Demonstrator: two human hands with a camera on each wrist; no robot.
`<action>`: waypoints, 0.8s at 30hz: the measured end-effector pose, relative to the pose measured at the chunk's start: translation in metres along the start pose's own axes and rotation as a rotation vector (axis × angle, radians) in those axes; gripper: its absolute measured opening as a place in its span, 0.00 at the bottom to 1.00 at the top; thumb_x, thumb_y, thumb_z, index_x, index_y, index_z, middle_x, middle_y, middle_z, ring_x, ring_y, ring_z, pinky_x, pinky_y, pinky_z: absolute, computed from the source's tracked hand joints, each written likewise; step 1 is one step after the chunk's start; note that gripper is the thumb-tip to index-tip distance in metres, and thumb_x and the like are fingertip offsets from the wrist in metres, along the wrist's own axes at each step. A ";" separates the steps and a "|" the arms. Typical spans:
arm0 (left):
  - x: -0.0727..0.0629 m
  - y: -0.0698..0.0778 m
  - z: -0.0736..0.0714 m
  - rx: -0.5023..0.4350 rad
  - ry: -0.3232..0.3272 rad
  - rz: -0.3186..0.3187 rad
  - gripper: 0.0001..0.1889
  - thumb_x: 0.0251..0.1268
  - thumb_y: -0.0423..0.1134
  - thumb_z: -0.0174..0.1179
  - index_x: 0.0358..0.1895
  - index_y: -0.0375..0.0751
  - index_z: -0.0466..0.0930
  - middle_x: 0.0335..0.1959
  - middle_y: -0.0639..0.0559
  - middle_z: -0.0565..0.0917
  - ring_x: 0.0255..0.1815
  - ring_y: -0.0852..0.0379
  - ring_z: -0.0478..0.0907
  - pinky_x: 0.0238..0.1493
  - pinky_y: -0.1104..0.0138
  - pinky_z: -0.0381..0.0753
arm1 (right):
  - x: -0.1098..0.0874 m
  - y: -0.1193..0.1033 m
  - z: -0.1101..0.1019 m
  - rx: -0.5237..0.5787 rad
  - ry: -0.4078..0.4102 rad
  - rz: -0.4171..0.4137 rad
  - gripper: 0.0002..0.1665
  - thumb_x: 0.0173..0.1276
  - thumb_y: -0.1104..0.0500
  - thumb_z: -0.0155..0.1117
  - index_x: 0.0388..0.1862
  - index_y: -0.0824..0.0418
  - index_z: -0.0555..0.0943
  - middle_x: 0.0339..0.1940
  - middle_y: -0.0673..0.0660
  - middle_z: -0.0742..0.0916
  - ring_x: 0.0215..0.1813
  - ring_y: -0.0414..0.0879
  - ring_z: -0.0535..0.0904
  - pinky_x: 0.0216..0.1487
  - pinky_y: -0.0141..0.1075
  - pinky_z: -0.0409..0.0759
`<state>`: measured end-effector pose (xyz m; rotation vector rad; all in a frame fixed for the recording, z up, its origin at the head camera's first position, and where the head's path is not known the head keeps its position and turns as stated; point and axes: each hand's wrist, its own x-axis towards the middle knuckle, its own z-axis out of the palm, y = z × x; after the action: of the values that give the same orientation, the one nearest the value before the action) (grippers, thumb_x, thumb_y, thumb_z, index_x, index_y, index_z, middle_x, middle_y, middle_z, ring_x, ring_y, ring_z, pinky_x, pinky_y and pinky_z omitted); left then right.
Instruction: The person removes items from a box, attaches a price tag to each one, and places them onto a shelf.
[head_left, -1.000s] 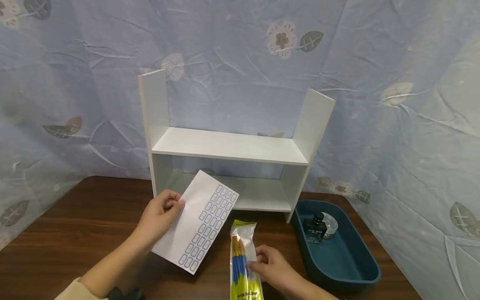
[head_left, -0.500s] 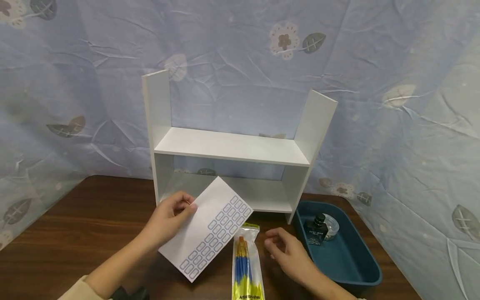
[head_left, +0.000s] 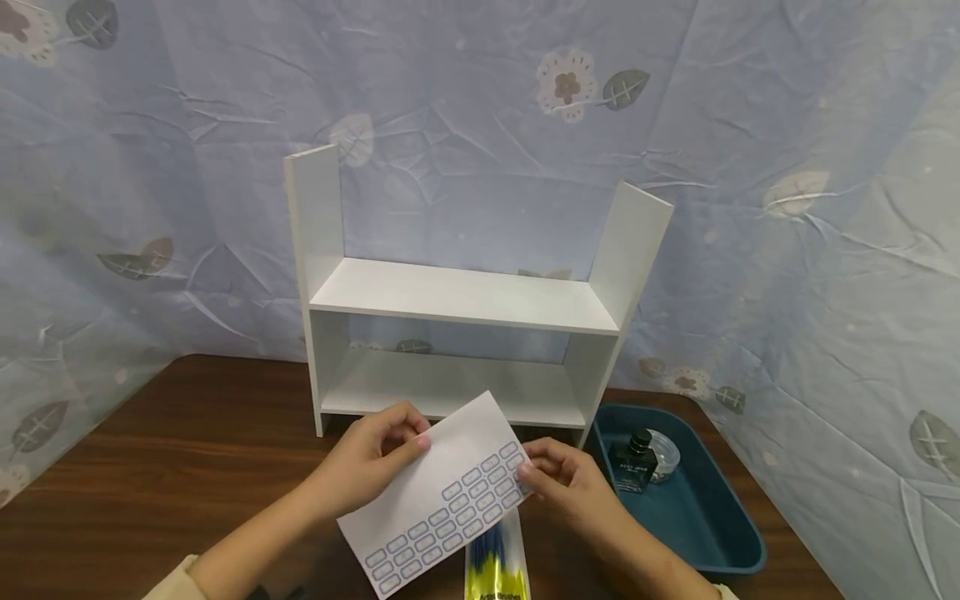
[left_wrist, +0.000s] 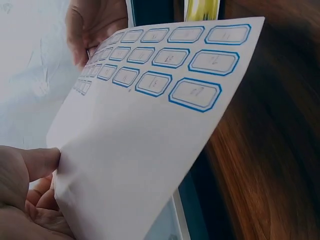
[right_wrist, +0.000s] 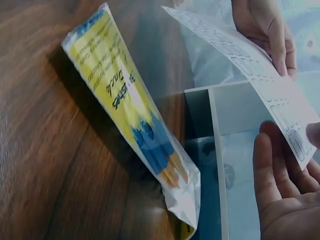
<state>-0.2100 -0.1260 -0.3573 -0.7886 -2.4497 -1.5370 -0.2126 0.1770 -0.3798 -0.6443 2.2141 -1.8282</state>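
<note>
A white sheet of blue-framed labels [head_left: 442, 492] is held up at a slant between both hands, in front of the shelf. My left hand [head_left: 375, 458] pinches its upper left edge between thumb and fingers. At the right end, my right hand [head_left: 573, 483] has its thumb on the label side and its fingers behind. In the left wrist view the label sheet [left_wrist: 135, 135] bows slightly between the hands. Below it, a clear and yellow packet of blue-handled paintbrushes [right_wrist: 135, 120] lies on the table; in the head view the sheet hides its upper part.
A white two-tier shelf [head_left: 465, 296] stands at the back of the dark wooden table [head_left: 187, 450]. To the right sits a teal tray [head_left: 697, 517] with a black bottle [head_left: 632, 462] and a round clear container [head_left: 663, 454] inside. Patterned fabric [head_left: 450, 125] hangs behind.
My right hand has let go of the brush packet and moved up to grip the sheet's right end. My left hand has carried the sheet right and down, turning it flatter over the packet.
</note>
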 end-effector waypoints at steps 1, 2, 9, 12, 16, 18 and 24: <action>0.000 0.001 0.001 0.000 -0.005 0.000 0.07 0.77 0.39 0.62 0.45 0.37 0.81 0.32 0.49 0.88 0.29 0.67 0.80 0.29 0.70 0.83 | 0.000 0.000 0.000 0.008 -0.008 0.008 0.23 0.80 0.58 0.61 0.62 0.75 0.76 0.50 0.63 0.91 0.45 0.41 0.90 0.52 0.35 0.90; 0.001 0.001 0.001 -0.001 -0.007 -0.002 0.08 0.77 0.39 0.62 0.45 0.37 0.81 0.32 0.50 0.88 0.29 0.68 0.81 0.29 0.70 0.83 | 0.000 -0.001 0.001 0.016 -0.015 0.013 0.22 0.80 0.58 0.62 0.61 0.76 0.76 0.49 0.63 0.91 0.44 0.42 0.90 0.51 0.36 0.90; 0.004 0.000 -0.005 -0.027 -0.010 -0.040 0.08 0.74 0.39 0.65 0.44 0.36 0.82 0.31 0.49 0.89 0.30 0.66 0.81 0.31 0.71 0.80 | 0.001 -0.004 0.000 0.016 0.032 0.034 0.22 0.79 0.57 0.63 0.58 0.76 0.77 0.45 0.57 0.93 0.42 0.42 0.91 0.49 0.38 0.91; 0.006 -0.003 -0.010 -0.099 -0.017 -0.061 0.09 0.73 0.37 0.65 0.45 0.32 0.82 0.32 0.45 0.89 0.31 0.65 0.82 0.33 0.71 0.81 | 0.002 -0.003 -0.002 0.018 0.076 0.031 0.22 0.79 0.58 0.63 0.58 0.76 0.76 0.41 0.50 0.93 0.40 0.40 0.90 0.47 0.37 0.91; 0.008 -0.006 -0.018 -0.248 -0.023 -0.116 0.12 0.74 0.35 0.64 0.48 0.26 0.79 0.31 0.52 0.91 0.32 0.63 0.84 0.32 0.68 0.85 | 0.002 -0.001 -0.004 0.050 0.133 0.053 0.22 0.80 0.57 0.62 0.59 0.76 0.76 0.40 0.45 0.93 0.40 0.40 0.89 0.46 0.36 0.90; 0.008 -0.007 -0.020 -0.306 -0.018 -0.138 0.14 0.74 0.35 0.63 0.50 0.24 0.77 0.31 0.58 0.91 0.33 0.63 0.85 0.31 0.66 0.86 | 0.003 -0.001 -0.006 0.079 0.162 0.067 0.23 0.80 0.56 0.63 0.60 0.74 0.75 0.41 0.44 0.93 0.41 0.40 0.89 0.46 0.35 0.90; 0.007 -0.008 -0.014 -0.501 0.008 -0.254 0.04 0.75 0.37 0.62 0.44 0.39 0.81 0.34 0.62 0.90 0.36 0.60 0.89 0.38 0.66 0.90 | 0.002 -0.004 -0.005 0.162 0.234 0.096 0.22 0.80 0.56 0.62 0.62 0.72 0.75 0.42 0.45 0.93 0.43 0.40 0.89 0.47 0.32 0.89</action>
<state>-0.2223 -0.1384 -0.3548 -0.5407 -2.2468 -2.2923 -0.2158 0.1798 -0.3744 -0.3018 2.1586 -2.0979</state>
